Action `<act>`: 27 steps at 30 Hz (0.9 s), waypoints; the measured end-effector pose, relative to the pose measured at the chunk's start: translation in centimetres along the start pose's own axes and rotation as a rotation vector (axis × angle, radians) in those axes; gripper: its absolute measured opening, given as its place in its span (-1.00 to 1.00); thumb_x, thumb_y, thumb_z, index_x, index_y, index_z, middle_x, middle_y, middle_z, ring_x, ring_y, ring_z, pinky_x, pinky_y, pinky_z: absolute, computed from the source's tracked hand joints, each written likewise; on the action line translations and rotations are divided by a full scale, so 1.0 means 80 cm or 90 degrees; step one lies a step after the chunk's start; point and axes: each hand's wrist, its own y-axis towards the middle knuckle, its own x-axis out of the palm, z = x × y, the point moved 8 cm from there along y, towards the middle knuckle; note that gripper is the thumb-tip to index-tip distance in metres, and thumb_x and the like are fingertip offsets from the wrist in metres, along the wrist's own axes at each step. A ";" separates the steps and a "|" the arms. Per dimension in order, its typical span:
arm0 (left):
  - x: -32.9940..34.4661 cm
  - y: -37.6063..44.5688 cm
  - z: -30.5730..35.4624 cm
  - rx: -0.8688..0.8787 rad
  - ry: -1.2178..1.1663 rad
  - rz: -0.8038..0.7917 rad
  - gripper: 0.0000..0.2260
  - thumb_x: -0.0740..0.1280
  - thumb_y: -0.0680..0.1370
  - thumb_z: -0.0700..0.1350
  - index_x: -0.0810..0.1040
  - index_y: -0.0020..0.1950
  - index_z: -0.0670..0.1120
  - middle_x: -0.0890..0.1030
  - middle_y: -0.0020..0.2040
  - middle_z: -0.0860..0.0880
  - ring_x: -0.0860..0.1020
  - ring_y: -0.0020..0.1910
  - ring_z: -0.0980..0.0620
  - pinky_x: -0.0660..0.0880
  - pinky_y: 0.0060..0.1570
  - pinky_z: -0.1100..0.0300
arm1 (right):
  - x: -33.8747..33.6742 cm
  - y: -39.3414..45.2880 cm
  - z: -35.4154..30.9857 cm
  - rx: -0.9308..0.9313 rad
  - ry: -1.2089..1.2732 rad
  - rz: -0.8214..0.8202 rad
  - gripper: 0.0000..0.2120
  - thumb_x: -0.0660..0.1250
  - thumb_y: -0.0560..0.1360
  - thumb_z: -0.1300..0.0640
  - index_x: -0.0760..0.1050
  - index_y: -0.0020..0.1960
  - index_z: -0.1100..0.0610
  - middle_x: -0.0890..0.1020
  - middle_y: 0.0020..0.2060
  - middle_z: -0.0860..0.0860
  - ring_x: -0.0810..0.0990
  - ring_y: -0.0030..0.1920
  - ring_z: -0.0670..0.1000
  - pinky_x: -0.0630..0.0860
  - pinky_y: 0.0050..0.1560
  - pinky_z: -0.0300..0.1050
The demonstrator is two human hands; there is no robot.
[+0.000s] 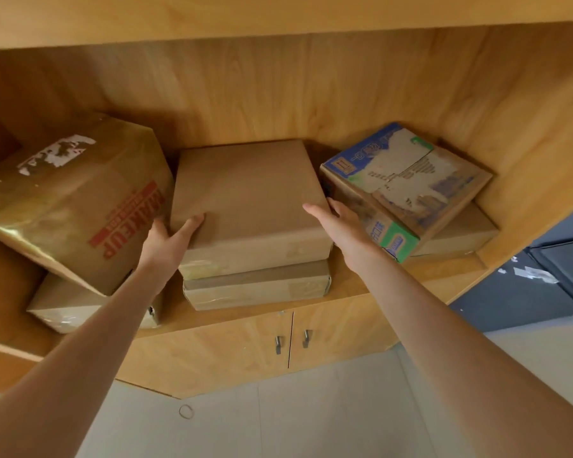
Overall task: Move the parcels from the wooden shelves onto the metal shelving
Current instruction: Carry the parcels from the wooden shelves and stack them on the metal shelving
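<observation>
A plain brown parcel (252, 193) lies on top of a flatter taped parcel (255, 285) in the middle of the wooden shelf (354, 287). My left hand (169, 239) grips its front left corner, thumb on the top face and fingers down the left side. My right hand (341, 226) is at its right edge with straight fingers, thumb over the top and fingers in the gap beside it. To the left, a large tilted box with red lettering (73, 200) leans on a wrapped parcel (63, 309). To the right, a blue and green printed box (407, 180) rests tilted on another brown parcel (457, 236).
The shelf above hangs low over the parcels. Below the shelf are two wooden cabinet doors (288, 338) with metal handles. A dark cabinet (543, 292) stands at the right. A rubber band (186, 411) lies on the pale floor. No metal shelving is in view.
</observation>
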 end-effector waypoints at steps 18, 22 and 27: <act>-0.003 -0.069 0.011 -0.047 -0.325 -0.134 -0.51 0.44 0.46 -0.06 0.39 0.35 -0.01 0.59 0.09 0.02 0.58 -0.01 0.05 0.50 -0.14 0.18 | -0.012 -0.076 0.011 0.017 0.036 0.025 -0.33 0.37 0.47 -0.13 0.15 0.49 -0.20 0.36 0.37 -0.08 0.39 0.29 0.01 0.32 0.37 0.15; -0.019 -0.109 0.012 -0.030 -0.321 -0.135 -0.56 0.44 0.46 -0.08 0.44 0.31 -0.06 0.61 0.09 -0.04 0.59 -0.03 0.02 0.50 -0.17 0.19 | -0.016 -0.119 0.012 0.014 0.038 0.011 -0.37 0.35 0.50 -0.11 0.15 0.49 -0.19 0.37 0.29 -0.10 0.39 0.22 -0.03 0.35 0.32 0.06; -0.046 -0.167 0.007 0.005 -0.288 -0.105 -0.61 0.45 0.45 -0.04 0.47 0.24 -0.04 0.60 0.09 -0.02 0.56 0.02 -0.01 0.50 -0.07 0.13 | -0.023 -0.177 0.013 -0.013 0.045 -0.004 -0.44 0.35 0.51 -0.09 0.23 0.45 -0.17 0.43 0.25 -0.11 0.43 0.20 -0.03 0.38 0.31 0.04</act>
